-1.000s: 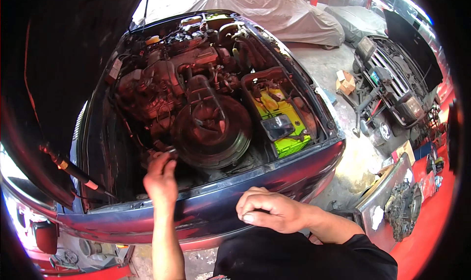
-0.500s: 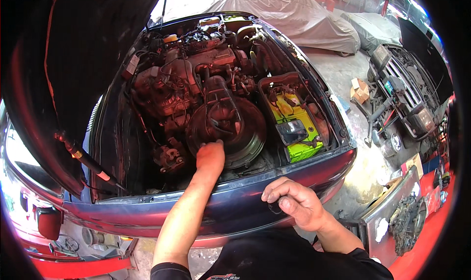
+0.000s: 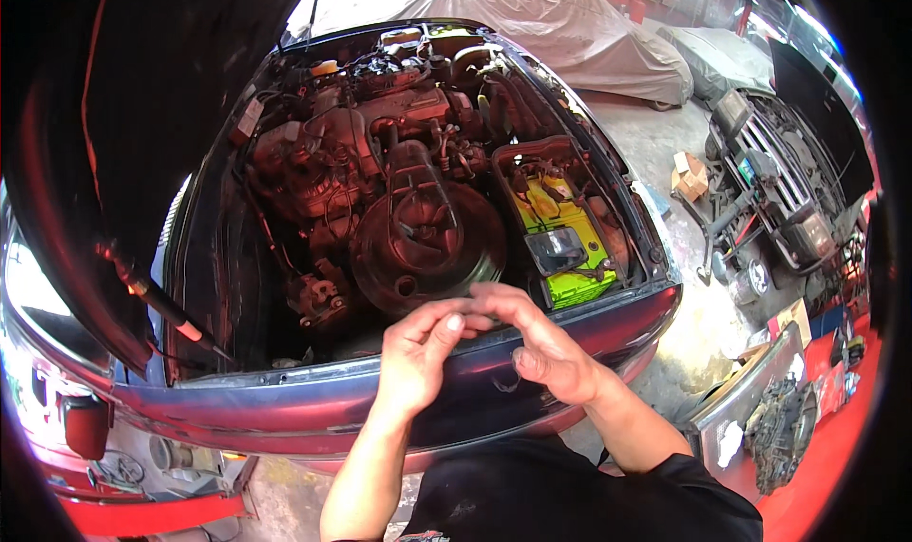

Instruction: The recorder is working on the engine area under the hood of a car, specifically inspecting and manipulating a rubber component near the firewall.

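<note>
Both of my hands meet in front of a large round black air cleaner housing (image 3: pixel 375 266) in a car's engine bay. My left hand (image 3: pixel 415 352) is closed, thumb pressed near the bent fingers; whatever it may hold is too small to make out. Its fingertips meet or overlap those of my right hand (image 3: pixel 551 352). That hand's fingers stretch to the left, slightly blurred, with the thumb apart. A small round hole (image 3: pixel 406 285) shows in the housing's near side. Beneath my hands runs the car's dark front edge (image 3: pixel 313 385).
A yellow-green battery (image 3: pixel 579 290) sits right of the housing, a phone-like dark slab (image 3: pixel 557 250) lying on it. The raised hood (image 3: pixel 142 95) fills the upper left, with a stick-shaped lamp (image 3: pixel 161 304) beside it. Car parts (image 3: pixel 784 428) lie on the right.
My left hand has drawn back from the housing toward me, uncovering the hole. My right hand has moved left and up, its fingers straightening to meet the left.
</note>
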The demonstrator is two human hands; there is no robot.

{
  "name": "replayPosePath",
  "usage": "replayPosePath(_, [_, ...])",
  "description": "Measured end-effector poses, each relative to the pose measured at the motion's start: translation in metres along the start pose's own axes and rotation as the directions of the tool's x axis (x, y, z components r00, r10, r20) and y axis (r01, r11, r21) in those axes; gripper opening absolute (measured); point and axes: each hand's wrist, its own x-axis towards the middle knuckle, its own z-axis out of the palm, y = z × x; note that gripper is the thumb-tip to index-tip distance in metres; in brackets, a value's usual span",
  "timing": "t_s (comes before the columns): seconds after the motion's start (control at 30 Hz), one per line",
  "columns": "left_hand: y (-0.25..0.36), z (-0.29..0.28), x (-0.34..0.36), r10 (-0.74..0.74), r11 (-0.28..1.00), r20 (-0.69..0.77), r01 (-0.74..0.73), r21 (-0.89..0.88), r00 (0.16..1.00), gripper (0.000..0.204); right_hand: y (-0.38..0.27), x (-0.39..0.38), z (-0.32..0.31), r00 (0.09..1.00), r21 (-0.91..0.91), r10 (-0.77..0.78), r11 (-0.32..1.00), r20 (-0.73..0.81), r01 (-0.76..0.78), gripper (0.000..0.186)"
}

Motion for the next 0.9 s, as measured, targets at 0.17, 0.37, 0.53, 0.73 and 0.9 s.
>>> replayPosePath(0.17, [0.011,0.010,-0.007,0.027,0.966,0.063,-0.010,-0.260,0.998,0.048,0.006,0.025,-0.006,0.977,0.348,0.106,0.922,0.186,-0.167,0.124])
replayPosePath(0.37, [0.018,0.012,-0.004,0.082,0.986,0.155,-0.057,-0.159,0.985,0.050,0.006,0.032,-0.008,0.966,0.421,0.133,0.881,0.220,-0.217,0.141])
replayPosePath(0.53, [0.031,0.021,-0.009,-0.048,0.933,0.280,0.143,-0.330,0.959,0.049,0.012,0.033,-0.019,0.955,0.312,0.182,0.916,0.235,-0.251,0.139])
replayPosePath(0.73, [0.027,0.021,-0.012,-0.139,0.859,0.349,0.288,-0.423,0.927,0.051,0.004,0.032,-0.016,0.960,0.422,0.215,0.865,0.182,-0.273,0.137])
replayPosePath(0.9, [0.025,0.023,-0.012,-0.206,0.852,0.347,0.342,-0.396,0.915,0.045,0.007,0.030,-0.016,0.969,0.403,0.195,0.883,0.153,-0.241,0.137])
